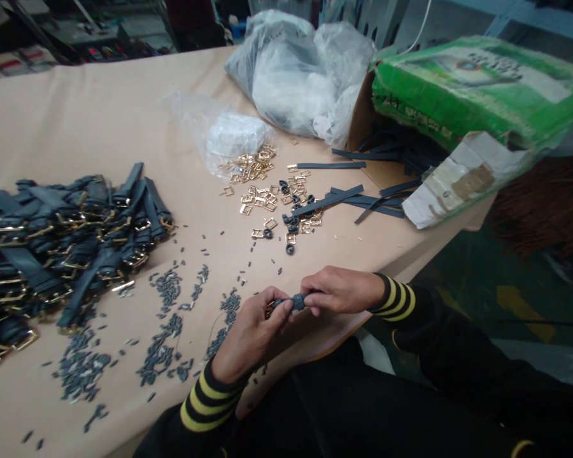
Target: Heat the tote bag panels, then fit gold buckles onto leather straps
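Near the table's front edge, my left hand and my right hand pinch a dark blue-grey strap from opposite ends. A loop sits around its middle, between my fingertips. At my left fingers a bit of gold metal shows, probably part of a buckle, mostly hidden by the hand. Beyond my hands lie loose gold buckles, small dark rolled loops and several flat dark strips. Small dark offcuts are scattered to the left of my left hand.
A large heap of dark straps with gold buckles covers the table's left side. Clear plastic bags stand at the back. At the right, a green box lies open with dark strips inside. More offcuts lie front left.
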Available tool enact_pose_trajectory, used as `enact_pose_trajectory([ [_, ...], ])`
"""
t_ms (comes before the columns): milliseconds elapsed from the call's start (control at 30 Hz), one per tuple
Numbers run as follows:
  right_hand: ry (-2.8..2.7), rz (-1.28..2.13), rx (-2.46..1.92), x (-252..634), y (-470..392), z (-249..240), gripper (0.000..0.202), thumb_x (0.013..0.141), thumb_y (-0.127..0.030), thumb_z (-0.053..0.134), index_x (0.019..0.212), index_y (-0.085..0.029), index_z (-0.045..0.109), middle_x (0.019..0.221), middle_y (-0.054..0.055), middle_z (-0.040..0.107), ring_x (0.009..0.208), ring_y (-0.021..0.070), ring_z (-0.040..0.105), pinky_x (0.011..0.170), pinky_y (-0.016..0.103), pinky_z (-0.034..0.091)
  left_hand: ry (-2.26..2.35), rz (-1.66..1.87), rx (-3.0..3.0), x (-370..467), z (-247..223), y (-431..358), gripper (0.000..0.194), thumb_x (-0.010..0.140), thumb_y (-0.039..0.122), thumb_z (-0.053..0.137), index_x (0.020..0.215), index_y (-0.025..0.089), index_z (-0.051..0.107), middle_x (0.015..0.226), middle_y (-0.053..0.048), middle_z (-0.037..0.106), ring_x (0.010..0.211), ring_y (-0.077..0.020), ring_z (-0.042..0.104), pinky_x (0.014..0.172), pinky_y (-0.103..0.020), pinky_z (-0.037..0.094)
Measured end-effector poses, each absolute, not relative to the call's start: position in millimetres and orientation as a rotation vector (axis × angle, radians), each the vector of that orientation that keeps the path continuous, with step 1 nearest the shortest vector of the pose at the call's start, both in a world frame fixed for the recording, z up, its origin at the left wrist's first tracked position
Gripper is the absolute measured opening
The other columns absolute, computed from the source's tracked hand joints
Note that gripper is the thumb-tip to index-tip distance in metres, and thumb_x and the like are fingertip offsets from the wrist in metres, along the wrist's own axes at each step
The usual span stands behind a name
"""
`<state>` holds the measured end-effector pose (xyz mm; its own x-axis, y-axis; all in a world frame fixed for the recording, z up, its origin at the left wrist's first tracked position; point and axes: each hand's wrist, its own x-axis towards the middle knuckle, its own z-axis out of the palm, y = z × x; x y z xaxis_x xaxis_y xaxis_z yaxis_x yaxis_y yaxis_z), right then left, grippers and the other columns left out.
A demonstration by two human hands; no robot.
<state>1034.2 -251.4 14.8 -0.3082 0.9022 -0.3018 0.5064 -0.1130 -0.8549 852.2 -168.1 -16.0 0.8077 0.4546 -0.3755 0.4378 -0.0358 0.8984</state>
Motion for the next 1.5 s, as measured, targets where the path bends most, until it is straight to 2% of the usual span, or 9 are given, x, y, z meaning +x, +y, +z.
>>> enact_pose_trajectory([
  [267,-1.833,1.285,-1.655,1033,-253,0,0.015,0.085,-0.014,0.051,0.070,-0.011,0.056,0.057,0.000,0.059,0.051,0.0075,0.049,0.053,0.017,0.033,0.718,0.025,1.684,860,-15,-173,0.020,0.080,0.034,0.049,0.074,0.016,0.052,0.057,0.001,0.056,0.047,-0.0084,0.046,0.047,-0.019,0.035],
  [433,-1.951,0.832,-2.092,1024,-255,7,0.022,0.084,-0.033,0.053,0.077,-0.014,0.063,0.065,0.007,0.063,0.062,0.0172,0.057,0.051,0.023,0.029,0.734,0.053,1.674,857,-18,-174,0.023,0.082,0.038,0.047,0.075,0.016,0.053,0.052,0.003,0.054,0.045,-0.0088,0.047,0.047,-0.019,0.034],
  [633,-1.825,1.234,-1.794,1022,-251,15,0.013,0.084,-0.012,0.049,0.078,-0.012,0.061,0.059,0.000,0.063,0.055,0.0101,0.057,0.054,0.019,0.035,0.716,0.049,1.766,852,-20,-174,0.025,0.085,0.040,0.042,0.079,0.017,0.051,0.052,0.003,0.055,0.047,-0.0103,0.050,0.050,-0.021,0.037],
  [700,-1.799,1.232,-1.770,1022,-250,13,0.014,0.083,-0.010,0.049,0.077,-0.011,0.061,0.057,0.000,0.062,0.055,0.0100,0.056,0.055,0.019,0.035,0.717,0.039,1.815,851,-18,-174,0.023,0.086,0.038,0.041,0.083,0.018,0.051,0.052,0.003,0.055,0.047,-0.0107,0.052,0.051,-0.022,0.038],
  [833,-1.852,1.145,-1.741,1021,-252,6,0.014,0.083,-0.012,0.048,0.078,-0.011,0.061,0.067,0.003,0.065,0.059,0.0109,0.056,0.056,0.019,0.035,0.701,0.048,1.845,851,-17,-175,0.019,0.086,0.035,0.041,0.089,0.019,0.050,0.054,0.004,0.056,0.046,-0.0106,0.053,0.051,-0.022,0.039],
  [933,-1.976,0.959,-1.891,1018,-254,7,0.016,0.083,-0.020,0.048,0.081,-0.011,0.062,0.070,0.008,0.066,0.063,0.0164,0.059,0.055,0.023,0.034,0.734,0.066,1.836,851,-19,-181,0.017,0.086,0.035,0.041,0.083,0.019,0.047,0.049,0.005,0.051,0.044,-0.0099,0.050,0.049,-0.021,0.037],
  [1033,-2.104,0.816,-2.045,1016,-254,10,0.020,0.080,-0.026,0.048,0.074,-0.013,0.062,0.067,0.012,0.065,0.060,0.0211,0.059,0.050,0.026,0.029,0.696,0.059,1.722,850,-23,-188,0.018,0.087,0.037,0.038,0.089,0.020,0.043,0.057,0.005,0.052,0.044,-0.0082,0.048,0.047,-0.020,0.036],
  [1333,-2.008,0.934,-1.839,1005,-253,-9,0.018,0.081,-0.016,0.040,0.086,-0.012,0.057,0.074,0.010,0.063,0.066,0.0196,0.059,0.058,0.027,0.034,0.577,0.036,1.686,842,-23,-173,0.020,0.088,0.037,0.037,0.094,0.018,0.040,0.055,0.005,0.049,0.040,-0.0061,0.043,0.043,-0.018,0.034],
  [1500,-1.745,1.208,-1.475,1009,-250,-26,0.015,0.080,-0.017,0.040,0.073,-0.013,0.052,0.063,0.001,0.052,0.058,0.0117,0.049,0.054,0.021,0.033,0.528,-0.020,1.594,840,-23,-168,0.022,0.087,0.037,0.040,0.098,0.018,0.044,0.060,0.004,0.050,0.041,-0.0042,0.043,0.043,-0.016,0.034],
])
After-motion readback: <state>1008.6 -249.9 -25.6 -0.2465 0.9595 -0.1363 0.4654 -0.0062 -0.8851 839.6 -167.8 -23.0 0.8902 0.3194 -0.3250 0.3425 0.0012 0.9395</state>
